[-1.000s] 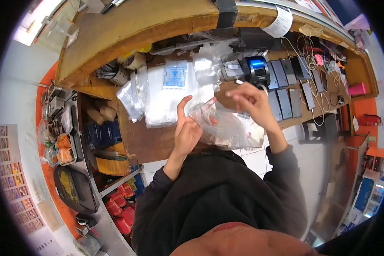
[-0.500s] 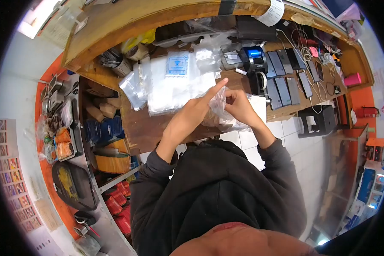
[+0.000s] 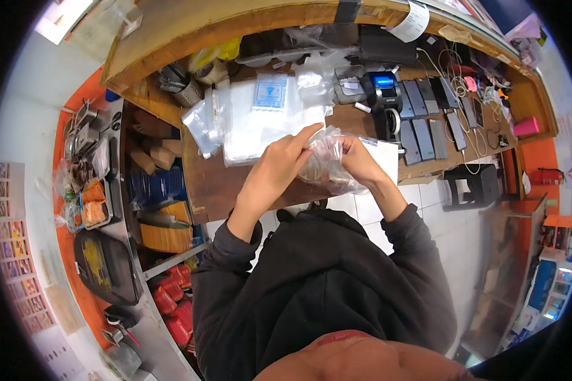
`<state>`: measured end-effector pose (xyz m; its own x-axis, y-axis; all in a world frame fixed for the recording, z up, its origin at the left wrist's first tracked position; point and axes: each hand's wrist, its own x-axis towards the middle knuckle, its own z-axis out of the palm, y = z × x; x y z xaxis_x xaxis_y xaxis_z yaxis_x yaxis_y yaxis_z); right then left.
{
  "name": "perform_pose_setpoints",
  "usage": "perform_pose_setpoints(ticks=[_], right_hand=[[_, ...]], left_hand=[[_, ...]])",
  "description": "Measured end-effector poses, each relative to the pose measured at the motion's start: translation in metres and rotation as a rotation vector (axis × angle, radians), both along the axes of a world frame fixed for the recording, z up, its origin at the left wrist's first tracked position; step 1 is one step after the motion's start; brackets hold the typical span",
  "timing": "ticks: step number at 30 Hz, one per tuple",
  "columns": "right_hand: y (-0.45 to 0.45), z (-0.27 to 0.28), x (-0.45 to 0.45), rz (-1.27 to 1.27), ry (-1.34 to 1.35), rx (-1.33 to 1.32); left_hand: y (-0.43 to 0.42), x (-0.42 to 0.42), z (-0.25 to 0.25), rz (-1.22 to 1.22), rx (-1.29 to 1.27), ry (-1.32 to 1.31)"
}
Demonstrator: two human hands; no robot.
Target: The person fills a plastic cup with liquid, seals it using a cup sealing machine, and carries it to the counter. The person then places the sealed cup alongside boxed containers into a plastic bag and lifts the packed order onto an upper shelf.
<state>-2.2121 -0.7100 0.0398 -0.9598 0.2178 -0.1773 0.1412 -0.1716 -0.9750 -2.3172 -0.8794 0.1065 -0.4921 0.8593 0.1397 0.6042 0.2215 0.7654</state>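
Observation:
A crumpled clear plastic bag [image 3: 325, 166] is held between my hands above the front edge of the wooden table. My left hand [image 3: 278, 160] grips its left side, index finger stretched out and the other fingers bent against the plastic. On the other side my right hand [image 3: 361, 161] pinches the bag near its top, fingertips partly hidden by the plastic. What the bag contains, if anything, I cannot make out. Just beyond my left hand lies a stack of clear plastic bags [image 3: 245, 134], with a blue-printed packet [image 3: 269, 94] on top.
Right of the bags stands a black label printer [image 3: 384, 95], with rows of phones [image 3: 424, 138] and tangled white cables [image 3: 454, 76] beside it. A metal cup of tools [image 3: 187, 94] is at the back left. A wooden shelf [image 3: 260, 33] arches over the far side.
My left hand has turned and its index finger points less steeply upward. The bag is spread wider between my hands, and my right fingers have closed closer on its top.

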Motion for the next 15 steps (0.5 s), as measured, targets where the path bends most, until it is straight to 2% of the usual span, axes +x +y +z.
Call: perform_pose_setpoints(ticks=[6,9,11,12,14,15], right_hand=[[0.008,0.001,0.001,0.024,-0.005,-0.081],[0.006,0.003,-0.001,0.006,0.013,-0.083],[0.008,0.000,-0.003,0.005,-0.006,-0.113],[0.010,-0.002,-0.005,0.004,-0.023,-0.139],[0.013,-0.006,-0.008,0.005,-0.030,-0.145],[0.014,-0.008,-0.009,0.000,-0.039,-0.153]], left_hand=[[0.003,0.001,-0.004,0.055,0.133,0.043],[0.006,0.003,-0.012,0.103,0.230,-0.092],[0.013,0.002,-0.036,0.111,0.408,-0.376],[0.016,0.004,-0.044,0.115,0.407,-0.375],[0.020,0.007,-0.056,0.175,0.540,-0.608],[0.021,0.008,-0.061,0.179,0.539,-0.608]])
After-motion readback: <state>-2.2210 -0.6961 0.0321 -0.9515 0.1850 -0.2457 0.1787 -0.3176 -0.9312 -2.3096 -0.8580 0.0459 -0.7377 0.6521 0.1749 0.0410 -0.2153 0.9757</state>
